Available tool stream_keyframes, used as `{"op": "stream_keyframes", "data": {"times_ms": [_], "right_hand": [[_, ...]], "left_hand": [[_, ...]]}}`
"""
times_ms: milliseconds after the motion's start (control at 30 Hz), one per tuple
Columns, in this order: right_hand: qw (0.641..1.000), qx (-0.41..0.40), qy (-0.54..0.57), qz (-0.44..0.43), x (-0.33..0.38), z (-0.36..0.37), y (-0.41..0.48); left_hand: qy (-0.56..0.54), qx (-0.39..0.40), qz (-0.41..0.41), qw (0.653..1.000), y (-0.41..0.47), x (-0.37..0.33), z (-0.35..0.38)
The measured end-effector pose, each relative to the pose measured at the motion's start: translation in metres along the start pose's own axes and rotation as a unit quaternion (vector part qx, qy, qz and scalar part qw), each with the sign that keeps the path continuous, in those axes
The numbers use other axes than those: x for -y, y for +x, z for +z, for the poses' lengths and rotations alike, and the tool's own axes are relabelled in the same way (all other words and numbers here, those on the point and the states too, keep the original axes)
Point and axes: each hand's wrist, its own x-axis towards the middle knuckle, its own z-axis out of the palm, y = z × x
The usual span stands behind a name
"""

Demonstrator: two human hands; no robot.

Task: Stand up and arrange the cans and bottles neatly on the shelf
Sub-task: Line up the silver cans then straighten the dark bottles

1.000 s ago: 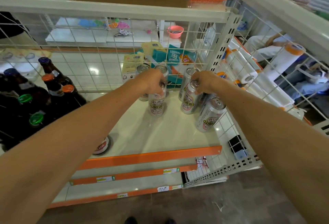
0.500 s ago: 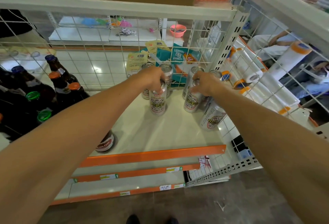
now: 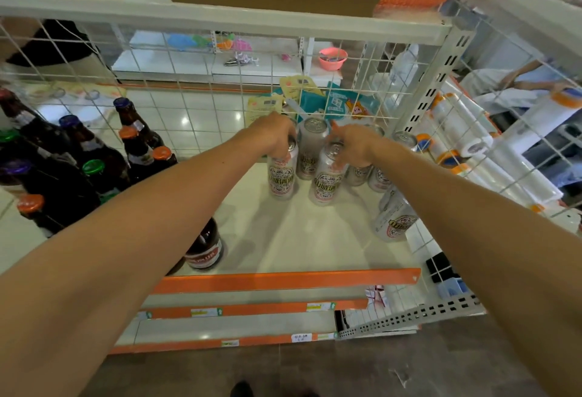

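left hand (image 3: 277, 136): fingers curled over top of upright can (image 3: 282, 177). right hand (image 3: 357, 147): gripping top of second can (image 3: 326, 182). tilted can (image 3: 393, 221) at right of shelf (image 3: 299, 239), bottles (image 3: 138, 147) at left.

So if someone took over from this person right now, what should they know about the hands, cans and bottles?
Left hand grips the top of the left can, standing on the shelf.
Right hand grips the top of the right can, standing beside it.
Done: the back cans stand behind them; the bottles stand grouped at the left.
Left: the tilted can at the shelf's right edge needs standing up; the front bottle is half hidden by the left arm, so check it. Then even up the rows.
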Motion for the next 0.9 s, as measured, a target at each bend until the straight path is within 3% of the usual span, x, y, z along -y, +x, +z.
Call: {"op": "stream_keyframes", "data": {"times_ms": [200, 500, 900], "right_hand": [[1.0, -0.015, 0.003, -0.017, 0.014, 0.001, 0.015], [0.996, -0.008, -0.081, -0.031, 0.03, -0.001, 0.025], [0.997, -0.007, -0.077, -0.03, 0.027, 0.003, 0.027]], "left_hand": [[-0.012, -0.001, 0.009, 1.0, 0.006, 0.001, 0.006], [-0.009, 0.006, 0.026, 1.0, 0.015, -0.004, 0.008], [-0.012, -0.01, 0.02, 1.0, 0.016, -0.004, 0.012]]}}
